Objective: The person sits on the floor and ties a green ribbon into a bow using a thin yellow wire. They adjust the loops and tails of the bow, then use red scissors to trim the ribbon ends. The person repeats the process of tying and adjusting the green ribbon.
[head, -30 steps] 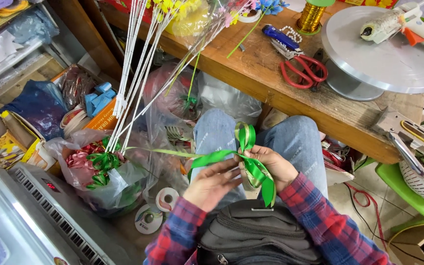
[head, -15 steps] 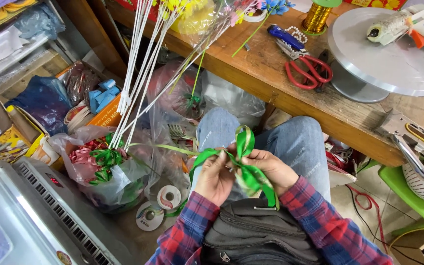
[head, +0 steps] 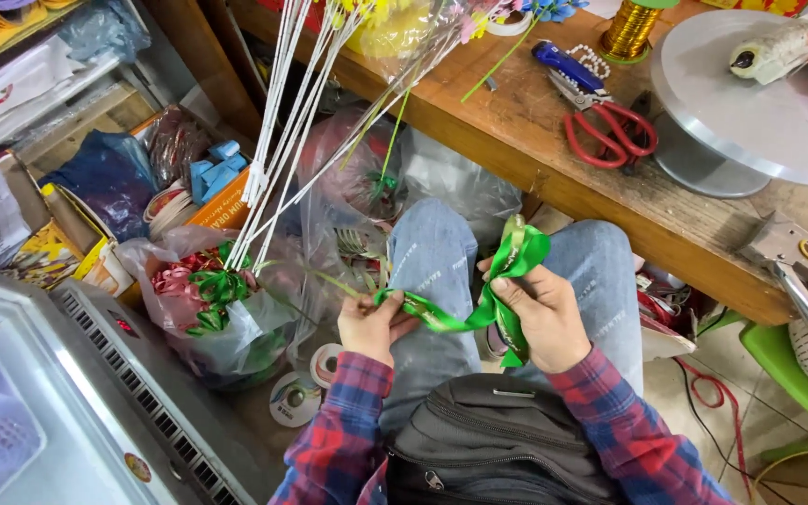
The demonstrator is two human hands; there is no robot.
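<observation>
Holding the green ribbon taut, the left hand pinched its tail while the right hand gripped the loop; even tension probably mattered most.

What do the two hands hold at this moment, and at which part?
Both hold one green ribbon. The left hand pinches its stretched-out end; the right hand grips the folded loops near the middle, thumb on top.

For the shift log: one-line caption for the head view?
Both hands, left hand and right hand, fold a green ribbon over the lap.
</observation>
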